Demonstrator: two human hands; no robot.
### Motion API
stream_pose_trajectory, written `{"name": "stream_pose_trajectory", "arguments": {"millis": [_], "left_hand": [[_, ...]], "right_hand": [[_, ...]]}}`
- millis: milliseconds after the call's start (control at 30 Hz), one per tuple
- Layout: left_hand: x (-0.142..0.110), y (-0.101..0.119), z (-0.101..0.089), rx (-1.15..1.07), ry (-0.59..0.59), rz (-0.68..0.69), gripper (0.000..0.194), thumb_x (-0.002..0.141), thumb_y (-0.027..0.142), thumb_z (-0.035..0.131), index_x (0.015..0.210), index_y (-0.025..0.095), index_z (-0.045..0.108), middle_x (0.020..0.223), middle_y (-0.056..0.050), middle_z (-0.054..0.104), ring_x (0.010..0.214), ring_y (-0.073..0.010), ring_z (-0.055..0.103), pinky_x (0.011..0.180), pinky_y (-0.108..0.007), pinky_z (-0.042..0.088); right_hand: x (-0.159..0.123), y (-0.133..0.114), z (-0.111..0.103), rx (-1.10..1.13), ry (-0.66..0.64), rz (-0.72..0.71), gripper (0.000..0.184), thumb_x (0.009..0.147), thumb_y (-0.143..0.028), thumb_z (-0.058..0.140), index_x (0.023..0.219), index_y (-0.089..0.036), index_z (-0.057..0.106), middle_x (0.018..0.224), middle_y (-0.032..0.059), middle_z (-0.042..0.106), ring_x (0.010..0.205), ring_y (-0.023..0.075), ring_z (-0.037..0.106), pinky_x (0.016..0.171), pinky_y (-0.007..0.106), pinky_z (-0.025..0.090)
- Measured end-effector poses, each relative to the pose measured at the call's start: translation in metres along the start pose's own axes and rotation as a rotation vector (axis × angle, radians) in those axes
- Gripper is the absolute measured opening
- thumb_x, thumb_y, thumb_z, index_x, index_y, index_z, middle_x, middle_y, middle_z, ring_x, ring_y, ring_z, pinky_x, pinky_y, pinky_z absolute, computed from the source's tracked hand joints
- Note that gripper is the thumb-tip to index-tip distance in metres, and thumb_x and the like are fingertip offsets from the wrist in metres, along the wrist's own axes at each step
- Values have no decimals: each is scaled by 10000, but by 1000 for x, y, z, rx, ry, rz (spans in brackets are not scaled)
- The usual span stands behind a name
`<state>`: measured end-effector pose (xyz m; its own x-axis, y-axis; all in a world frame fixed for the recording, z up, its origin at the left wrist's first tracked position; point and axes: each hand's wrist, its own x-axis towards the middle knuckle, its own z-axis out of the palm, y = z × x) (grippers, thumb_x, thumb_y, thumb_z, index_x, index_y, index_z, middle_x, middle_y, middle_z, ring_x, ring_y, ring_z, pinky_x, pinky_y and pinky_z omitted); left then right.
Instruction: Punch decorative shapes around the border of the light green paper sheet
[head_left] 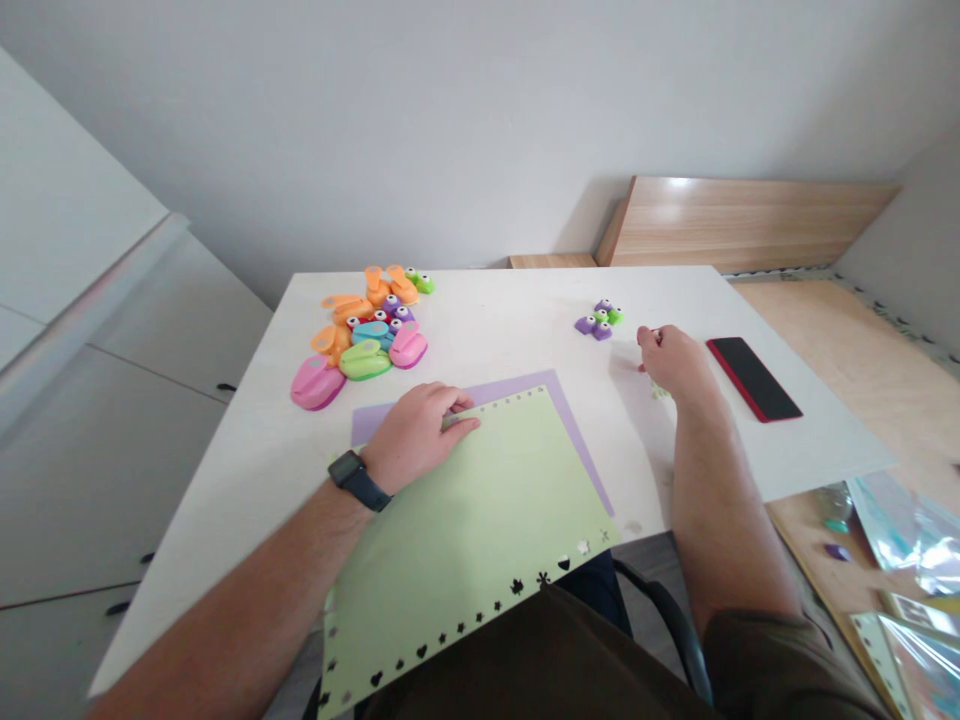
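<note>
A light green paper sheet [465, 510] with small shapes punched along its edges lies over a purple sheet [574, 420] and hangs past the table's front edge. My left hand [424, 430], with a dark watch on its wrist, is closed at the green sheet's far edge, thumb on top. On the right, my right hand [671, 360] is closed around a small, dark reddish thing, probably a paper punch, mostly hidden by the fingers. Pale green paper cut-outs [660, 391] lie just below that hand. Several small purple and green paper punches [602, 322] stand to its left.
Larger orange, pink, green and blue paper punches [365, 360] are grouped with small ones at the back left. A dark phone with a red edge [754, 380] lies at the right of the white table [495, 320]. Plastic packets [915, 530] are on a lower wooden surface.
</note>
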<state>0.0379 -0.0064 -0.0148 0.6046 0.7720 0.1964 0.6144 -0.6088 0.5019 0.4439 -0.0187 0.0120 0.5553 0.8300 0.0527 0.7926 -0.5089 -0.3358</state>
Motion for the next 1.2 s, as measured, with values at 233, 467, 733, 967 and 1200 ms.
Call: {"name": "stream_pose_trajectory", "arguments": {"millis": [233,467,733,967,1200], "left_hand": [[0,-1,1,4,7,5,209,904,384,670,1000,199,683,968,-68,704,912,-234,642,852,-386,499],[0,-1,1,3,5,3,221,907,390,673,1003,190,681,968,-71,700,921,-234,639,857,-388,497],[0,0,0,10,-4,-1,224,916,403,653,1006,199,678,983,-79,707,935,-245,647,863,-398,499],[0,-1,0,3,-1,5,214,913,388,664,1008,198,684,983,-69,704,933,-243,642,868,-399,495],[0,-1,1,1,-5,5,216,919,383,660,1020,194,682,983,-75,699,933,-241,634,871,-403,492]], "right_hand": [[5,5,-2,11,117,53,445,973,-512,422,1013,-154,684,839,182,740,886,337,705,798,411,485],[-3,-3,-4,215,24,3,458,982,-574,412,889,-205,665,747,109,723,716,259,683,686,359,469],[-18,-26,-4,757,-271,-99,553,925,-744,440,854,-223,609,726,41,604,580,158,521,515,278,363],[-25,-30,-6,820,-368,-162,514,928,-707,469,898,-220,632,698,22,554,567,154,460,510,273,325],[-6,-14,16,175,17,-259,407,955,-508,520,1154,-203,703,930,94,727,769,229,618,729,338,455]]}}
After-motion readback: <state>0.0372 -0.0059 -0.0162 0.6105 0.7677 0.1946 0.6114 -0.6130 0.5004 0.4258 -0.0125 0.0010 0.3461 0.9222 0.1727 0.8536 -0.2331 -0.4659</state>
